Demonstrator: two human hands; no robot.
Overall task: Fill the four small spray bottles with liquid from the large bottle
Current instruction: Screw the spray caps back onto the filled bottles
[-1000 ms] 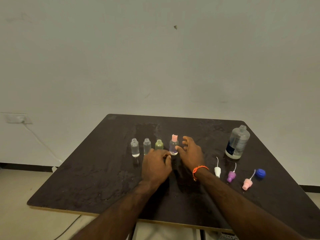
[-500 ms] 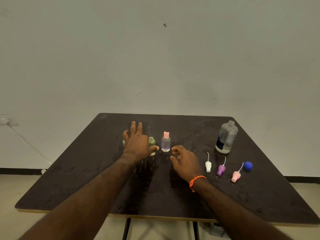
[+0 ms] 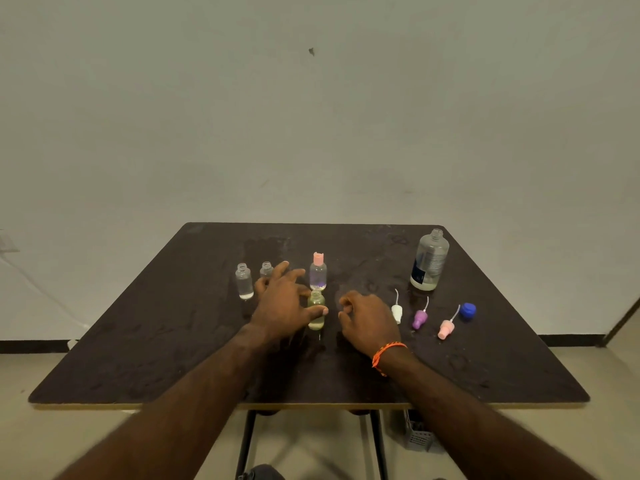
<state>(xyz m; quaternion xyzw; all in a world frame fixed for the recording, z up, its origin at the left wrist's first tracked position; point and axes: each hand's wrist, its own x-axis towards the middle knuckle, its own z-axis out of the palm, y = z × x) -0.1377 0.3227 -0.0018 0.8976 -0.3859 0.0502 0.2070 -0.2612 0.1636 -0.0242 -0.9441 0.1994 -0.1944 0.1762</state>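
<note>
Bottles stand near the middle of the table (image 3: 138, 341), four small ones. The green bottle (image 3: 316, 311) is nearest the front edge, and the left hand (image 3: 282, 303) holds it, thumb on its front, other fingers spread behind. I think it sits forward like this to be next for filling. Its top is off. The pink-capped bottle (image 3: 318, 271) stands just behind it, the only one with a top on. Two clear bottles (image 3: 244, 281) stand open toward the left edge; the left hand partly hides one.

The right hand (image 3: 369, 322) rests on the table beside the green bottle, fingers loosely curled, holding nothing.

The large bottle (image 3: 429, 261) stands open near the back right corner, well apart. Three spray tops (image 3: 420, 317), white, purple and pink, lie in front of it, off so liquid can go in. One blue cap (image 3: 468, 311) lies beside them.
</note>
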